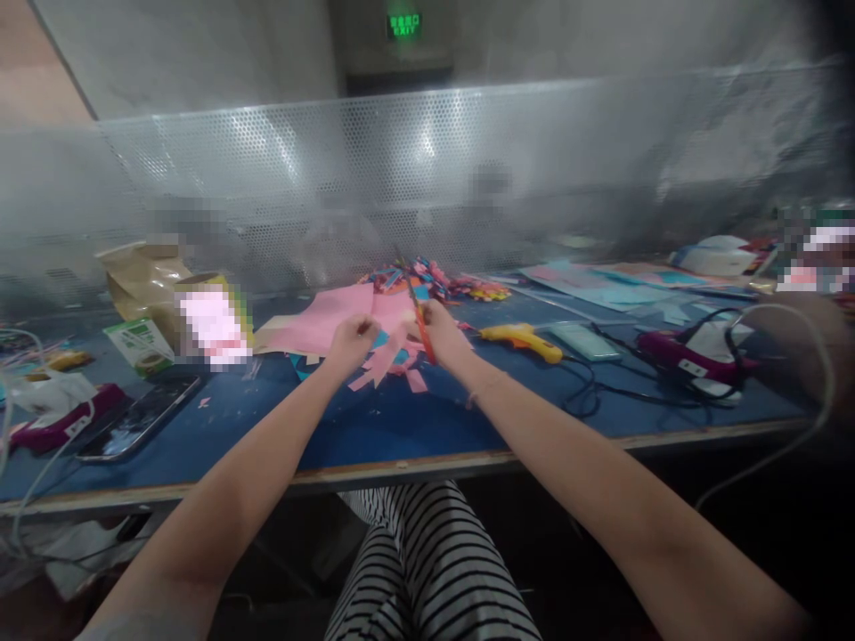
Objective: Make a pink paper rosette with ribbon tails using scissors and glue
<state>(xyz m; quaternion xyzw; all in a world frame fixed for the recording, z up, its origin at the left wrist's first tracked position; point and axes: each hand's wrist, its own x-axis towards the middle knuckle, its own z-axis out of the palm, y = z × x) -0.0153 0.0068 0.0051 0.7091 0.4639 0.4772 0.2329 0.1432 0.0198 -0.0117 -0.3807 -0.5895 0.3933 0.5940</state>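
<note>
Pink paper (327,312), plain and straight-edged, lies over the blue table (401,436) at eleven o'clock from the left hand (351,343), whose fingers bend close together; whether they pinch it I cannot tell. The right hand (443,335) grips slim red-handled scissors (421,326) mid-view, long axis slanting, tips toward eleven o'clock. At twelve, a green sign (403,25) reads "EXIT".
</note>
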